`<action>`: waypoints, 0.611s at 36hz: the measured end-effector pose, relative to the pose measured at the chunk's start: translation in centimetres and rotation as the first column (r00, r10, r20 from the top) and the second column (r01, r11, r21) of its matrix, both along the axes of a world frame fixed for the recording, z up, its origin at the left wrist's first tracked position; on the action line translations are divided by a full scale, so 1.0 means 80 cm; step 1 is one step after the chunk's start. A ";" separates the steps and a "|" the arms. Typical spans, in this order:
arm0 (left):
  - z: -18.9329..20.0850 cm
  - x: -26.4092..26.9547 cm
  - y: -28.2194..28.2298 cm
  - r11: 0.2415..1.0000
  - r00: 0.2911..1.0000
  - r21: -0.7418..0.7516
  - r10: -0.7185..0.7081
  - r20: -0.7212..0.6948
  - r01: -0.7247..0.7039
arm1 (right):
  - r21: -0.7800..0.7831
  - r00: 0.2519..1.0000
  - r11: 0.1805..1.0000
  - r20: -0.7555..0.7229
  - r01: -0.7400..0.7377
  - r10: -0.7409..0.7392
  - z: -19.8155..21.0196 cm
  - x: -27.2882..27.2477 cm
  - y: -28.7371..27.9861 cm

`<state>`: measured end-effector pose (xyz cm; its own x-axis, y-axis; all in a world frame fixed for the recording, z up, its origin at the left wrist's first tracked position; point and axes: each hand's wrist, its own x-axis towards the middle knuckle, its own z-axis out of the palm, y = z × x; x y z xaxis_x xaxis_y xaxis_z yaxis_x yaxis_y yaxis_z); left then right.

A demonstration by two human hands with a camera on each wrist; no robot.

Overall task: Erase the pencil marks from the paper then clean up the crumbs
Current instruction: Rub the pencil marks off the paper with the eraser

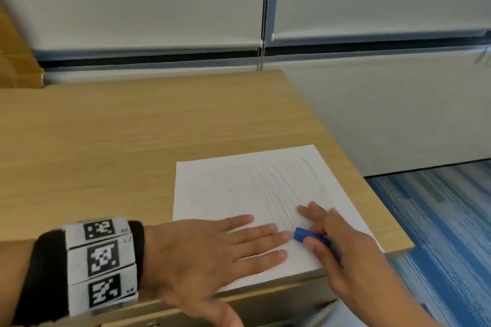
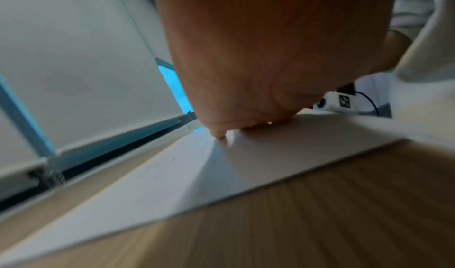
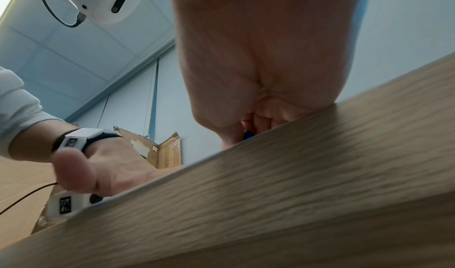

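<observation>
A white sheet of paper [image 1: 233,194] lies at the near right corner of the wooden table [image 1: 119,127]. Faint curved pencil lines [image 1: 287,183] cover its right half, and tiny dark crumbs [image 1: 230,190] dot the left half. My left hand [image 1: 212,249] lies flat on the sheet's near left part, fingers straight, pressing it down. My right hand [image 1: 332,239] pinches a blue eraser [image 1: 305,235] against the paper just right of the left fingertips. In the left wrist view the palm [image 2: 258,58] rests on the paper [image 2: 197,174]. A sliver of the blue eraser [image 3: 247,135] shows in the right wrist view.
The table's right edge [image 1: 372,194] runs close beside the paper, with blue carpet [image 1: 438,220] below. Lowered white blinds [image 1: 159,2] hang behind the table. A cardboard box [image 1: 16,61] stands at the far left. Drawer fronts [image 1: 279,300] sit under the near edge.
</observation>
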<state>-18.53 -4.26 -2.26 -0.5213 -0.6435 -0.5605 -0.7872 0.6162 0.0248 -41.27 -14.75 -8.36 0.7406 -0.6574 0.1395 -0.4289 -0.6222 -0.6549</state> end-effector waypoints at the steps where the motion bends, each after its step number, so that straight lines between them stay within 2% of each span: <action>1: -0.002 0.000 0.000 1.000 1.000 -0.004 0.022 -0.017 -0.022 | 0.008 1.000 1.000 0.007 0.004 -0.004 -0.001 0.000 0.000; 4: 0.002 0.023 -0.013 0.967 0.965 -0.019 0.256 0.056 -0.255 | 0.017 0.999 1.000 0.047 0.014 -0.015 -0.004 0.000 -0.001; 7: 0.015 0.052 -0.032 0.867 0.856 -0.024 0.496 0.144 -0.498 | 0.023 0.999 1.000 0.041 0.006 -0.007 -0.004 0.000 0.000; 9: 0.020 0.062 -0.041 0.818 0.801 -0.065 0.573 0.172 -0.571 | 0.015 0.999 1.000 0.051 0.001 -0.002 -0.003 0.000 0.000; 11: 0.019 0.055 -0.045 0.849 0.832 -0.099 0.529 0.166 -0.519 | 0.017 1.000 1.000 0.031 -0.006 0.005 -0.001 0.000 -0.001; 14: 0.007 0.021 -0.039 0.969 0.967 -0.099 0.235 0.102 -0.225 | 0.015 0.999 1.000 0.045 -0.015 0.014 0.001 0.000 -0.002; 16: -0.004 0.002 -0.034 0.993 0.993 -0.064 0.102 0.050 -0.099 | 0.001 0.999 1.000 0.051 -0.012 0.012 0.004 0.000 -0.001; 17: -0.006 -0.001 -0.033 0.994 0.994 -0.047 0.104 0.032 -0.103 | -0.005 0.999 1.000 0.050 -0.008 0.008 0.004 0.001 -0.001; 19: -0.004 0.009 -0.036 0.977 0.976 -0.028 0.214 0.027 -0.214 | -0.014 0.999 1.000 0.053 -0.006 0.006 0.003 0.001 -0.001; 22: 0.005 0.043 -0.044 0.876 0.874 -0.031 0.482 0.065 -0.481 | -0.004 0.999 1.000 0.044 -0.001 0.002 0.003 0.000 -0.001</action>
